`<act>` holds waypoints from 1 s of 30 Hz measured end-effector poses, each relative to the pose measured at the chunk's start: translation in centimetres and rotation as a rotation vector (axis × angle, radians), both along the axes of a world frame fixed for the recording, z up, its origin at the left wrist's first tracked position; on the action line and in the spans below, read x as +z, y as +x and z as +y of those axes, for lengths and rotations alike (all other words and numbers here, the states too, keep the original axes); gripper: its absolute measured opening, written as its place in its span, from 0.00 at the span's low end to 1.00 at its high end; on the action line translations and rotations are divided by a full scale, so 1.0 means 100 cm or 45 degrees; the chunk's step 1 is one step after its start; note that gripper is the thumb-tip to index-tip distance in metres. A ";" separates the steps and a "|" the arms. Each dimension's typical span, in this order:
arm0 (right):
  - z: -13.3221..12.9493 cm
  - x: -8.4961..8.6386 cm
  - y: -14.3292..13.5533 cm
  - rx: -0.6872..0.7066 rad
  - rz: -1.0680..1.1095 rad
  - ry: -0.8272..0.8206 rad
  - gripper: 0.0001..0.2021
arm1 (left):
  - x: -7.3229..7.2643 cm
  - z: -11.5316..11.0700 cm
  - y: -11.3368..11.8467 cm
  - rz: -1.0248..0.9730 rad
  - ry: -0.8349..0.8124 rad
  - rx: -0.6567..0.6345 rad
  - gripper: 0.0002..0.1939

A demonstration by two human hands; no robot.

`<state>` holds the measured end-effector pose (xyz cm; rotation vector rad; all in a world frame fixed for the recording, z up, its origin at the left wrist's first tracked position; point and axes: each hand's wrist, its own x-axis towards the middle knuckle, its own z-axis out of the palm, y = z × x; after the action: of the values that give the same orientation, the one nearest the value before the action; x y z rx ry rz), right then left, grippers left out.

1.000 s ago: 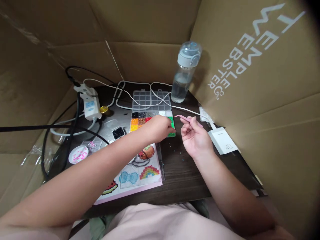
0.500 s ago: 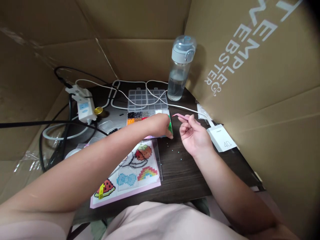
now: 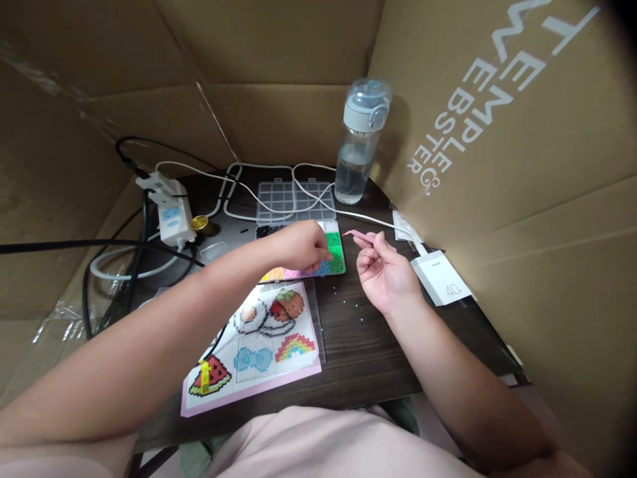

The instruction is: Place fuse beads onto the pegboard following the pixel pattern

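Note:
My left hand point(image 3: 304, 244) reaches over the bead box point(image 3: 343, 264), its fingers curled and pointing down; what they pinch, if anything, is hidden. Green beads point(image 3: 335, 247) show just right of those fingers, and several other colours fill nearby compartments, partly behind my hand. To the right of the box, my right hand point(image 3: 385, 275) is closed on pink tweezers point(image 3: 365, 236), palm turned up. A small red bead point(image 3: 344, 234) appears at the tweezers' tip, which points left toward the box. Nearer me lies a pattern sheet point(image 3: 249, 395) under a clear pegboard point(image 3: 296, 365).
Behind the box stands a water bottle point(image 3: 354, 159). A white power bank point(image 3: 440, 279) lies at right, a power strip point(image 3: 174, 216) and a gold tin point(image 3: 202, 224) at left. White cables point(image 3: 263, 204) cross the box lid. Cardboard walls point(image 3: 288, 123) surround the table; loose beads point(image 3: 344, 302) dot its surface.
My left hand has moved left, from the box's right edge to over its compartments, uncovering the green beads. The right hand and tweezers stay nearly still.

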<state>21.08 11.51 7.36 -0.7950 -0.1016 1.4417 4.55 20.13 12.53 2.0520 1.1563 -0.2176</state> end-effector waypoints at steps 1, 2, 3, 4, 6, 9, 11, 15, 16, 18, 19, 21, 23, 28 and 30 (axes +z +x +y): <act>0.000 0.001 0.000 0.000 0.004 -0.003 0.10 | 0.004 0.000 -0.006 -0.047 0.037 0.061 0.15; 0.000 0.001 0.000 -0.001 0.008 -0.005 0.11 | 0.009 0.001 -0.012 -0.090 0.088 0.140 0.16; 0.000 0.001 0.000 -0.003 0.013 -0.006 0.11 | 0.013 0.002 -0.018 -0.125 0.153 0.224 0.17; -0.001 0.002 0.000 -0.006 0.019 -0.007 0.12 | 0.016 0.002 -0.025 -0.150 0.225 0.312 0.18; -0.001 0.001 0.000 -0.013 0.031 -0.006 0.11 | 0.021 0.002 -0.037 -0.194 0.340 0.457 0.19; -0.001 0.001 0.000 -0.015 0.037 0.008 0.09 | 0.025 -0.001 -0.048 -0.269 0.389 0.574 0.15; -0.001 0.001 0.000 -0.012 0.037 0.006 0.09 | 0.024 -0.007 -0.050 -0.342 0.321 0.601 0.11; 0.000 0.001 0.000 -0.014 0.048 -0.027 0.11 | 0.017 -0.024 -0.041 -0.539 -0.041 0.611 0.08; 0.000 0.001 0.000 -0.022 0.050 -0.030 0.11 | 0.013 -0.029 -0.037 -0.586 -0.161 0.610 0.10; 0.000 0.001 0.000 -0.037 0.051 -0.026 0.09 | 0.004 -0.037 -0.031 -0.670 -0.372 0.636 0.12; 0.000 0.001 0.000 -0.041 0.053 -0.021 0.09 | -0.001 -0.040 -0.028 -0.704 -0.457 0.669 0.13; 0.000 0.001 -0.001 -0.029 0.060 -0.010 0.08 | -0.010 -0.044 -0.022 -0.763 -0.585 0.751 0.13; 0.000 0.002 -0.001 -0.007 0.067 -0.010 0.08 | -0.017 -0.046 -0.018 -0.794 -0.667 0.827 0.15; -0.001 0.004 -0.002 0.001 0.082 -0.029 0.11 | -0.027 -0.041 -0.006 -0.762 -0.731 0.925 0.17; -0.002 0.005 -0.003 0.008 0.082 -0.018 0.09 | -0.030 -0.038 -0.001 -0.728 -0.702 0.943 0.19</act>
<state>20.83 11.34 7.87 -0.7592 -0.0451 1.4744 4.47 16.36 9.54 1.0117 1.2197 0.3586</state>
